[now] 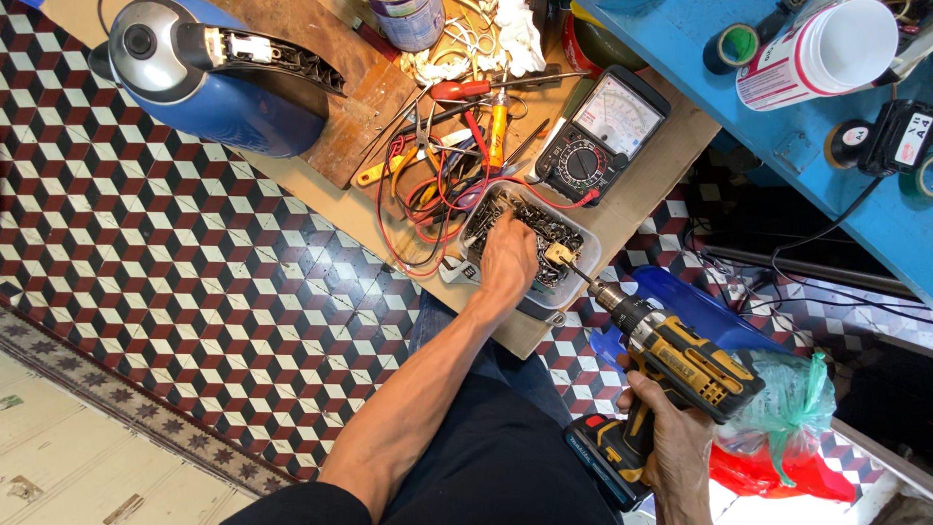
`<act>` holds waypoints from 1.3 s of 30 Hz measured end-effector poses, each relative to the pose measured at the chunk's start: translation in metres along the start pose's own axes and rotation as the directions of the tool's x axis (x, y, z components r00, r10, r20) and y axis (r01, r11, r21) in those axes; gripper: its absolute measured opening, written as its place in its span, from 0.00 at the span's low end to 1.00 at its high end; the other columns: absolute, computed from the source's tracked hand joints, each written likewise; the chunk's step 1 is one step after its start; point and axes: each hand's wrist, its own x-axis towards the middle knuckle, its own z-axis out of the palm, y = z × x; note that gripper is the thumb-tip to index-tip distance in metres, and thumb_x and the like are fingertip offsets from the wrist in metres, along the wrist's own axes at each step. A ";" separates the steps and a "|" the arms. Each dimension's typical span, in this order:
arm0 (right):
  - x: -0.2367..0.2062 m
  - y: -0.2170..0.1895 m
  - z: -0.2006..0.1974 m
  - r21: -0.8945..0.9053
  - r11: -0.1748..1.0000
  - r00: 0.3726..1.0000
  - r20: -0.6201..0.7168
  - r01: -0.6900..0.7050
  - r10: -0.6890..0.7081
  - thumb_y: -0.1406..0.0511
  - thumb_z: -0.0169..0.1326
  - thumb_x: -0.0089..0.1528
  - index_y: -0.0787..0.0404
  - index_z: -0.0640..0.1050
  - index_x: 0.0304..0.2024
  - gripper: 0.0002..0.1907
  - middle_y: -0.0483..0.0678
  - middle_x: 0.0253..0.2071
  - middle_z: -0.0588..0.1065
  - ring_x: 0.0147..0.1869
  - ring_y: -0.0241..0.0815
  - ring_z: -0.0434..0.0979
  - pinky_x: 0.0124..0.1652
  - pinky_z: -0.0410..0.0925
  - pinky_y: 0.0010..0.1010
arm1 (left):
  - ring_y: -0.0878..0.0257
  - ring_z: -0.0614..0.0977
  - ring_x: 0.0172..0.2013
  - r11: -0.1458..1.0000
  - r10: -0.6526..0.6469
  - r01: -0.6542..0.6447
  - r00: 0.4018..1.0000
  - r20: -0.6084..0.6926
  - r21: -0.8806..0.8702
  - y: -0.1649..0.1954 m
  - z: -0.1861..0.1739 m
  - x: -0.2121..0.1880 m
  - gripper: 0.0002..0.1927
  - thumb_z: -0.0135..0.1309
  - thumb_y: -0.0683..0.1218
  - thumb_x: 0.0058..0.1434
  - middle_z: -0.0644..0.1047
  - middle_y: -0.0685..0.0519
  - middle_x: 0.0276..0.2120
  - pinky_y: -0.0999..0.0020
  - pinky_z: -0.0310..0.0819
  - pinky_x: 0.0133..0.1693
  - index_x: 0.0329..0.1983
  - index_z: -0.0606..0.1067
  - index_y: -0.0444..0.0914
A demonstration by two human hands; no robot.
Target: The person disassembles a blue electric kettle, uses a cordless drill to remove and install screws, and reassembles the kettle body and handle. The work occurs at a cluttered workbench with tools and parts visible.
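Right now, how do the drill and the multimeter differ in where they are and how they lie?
The drill is yellow and black, gripped in the right hand and held in the air, its bit pointing at the screw tray. The multimeter is black with a white dial face, lying flat and untouched on the board. The left hand digs in the tray.

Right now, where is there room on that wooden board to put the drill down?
Hardly any. Bare strips of the wooden board show only right of the multimeter and along the near edge below the kettle. The middle is crowded with pliers and red wires and the screw tub, where the left hand digs. The right hand holds the drill.
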 end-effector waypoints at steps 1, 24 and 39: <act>0.000 0.001 0.000 0.002 1.000 1.000 -0.002 -0.007 0.007 0.74 0.59 0.56 0.72 0.76 0.50 0.18 0.63 0.39 0.81 0.28 0.40 0.80 0.26 0.75 0.27 | 0.34 0.77 0.44 0.997 -0.075 0.075 0.995 0.068 0.001 -0.004 0.000 0.003 0.07 0.52 0.42 0.64 0.72 0.27 0.52 0.43 0.73 0.47 0.37 0.74 0.31; -0.009 0.015 0.002 -0.004 1.000 0.999 -0.038 -0.024 0.023 0.74 0.59 0.56 0.73 0.77 0.49 0.17 0.65 0.39 0.81 0.28 0.40 0.80 0.24 0.74 0.26 | 0.40 0.77 0.47 0.970 -0.051 -0.078 0.861 0.506 0.230 -0.020 0.010 -0.002 0.14 0.55 0.46 0.60 0.70 0.29 0.59 0.47 0.72 0.47 0.42 0.75 0.30; -0.014 0.010 0.014 0.030 0.999 0.999 -0.047 0.020 -0.019 0.75 0.58 0.58 0.71 0.73 0.53 0.20 0.63 0.41 0.80 0.29 0.39 0.80 0.27 0.75 0.26 | 0.45 0.84 0.40 0.857 -0.437 0.503 0.824 0.359 -0.111 -0.018 0.010 -0.002 0.10 0.51 0.47 0.65 0.83 0.39 0.38 0.54 0.78 0.44 0.39 0.79 0.36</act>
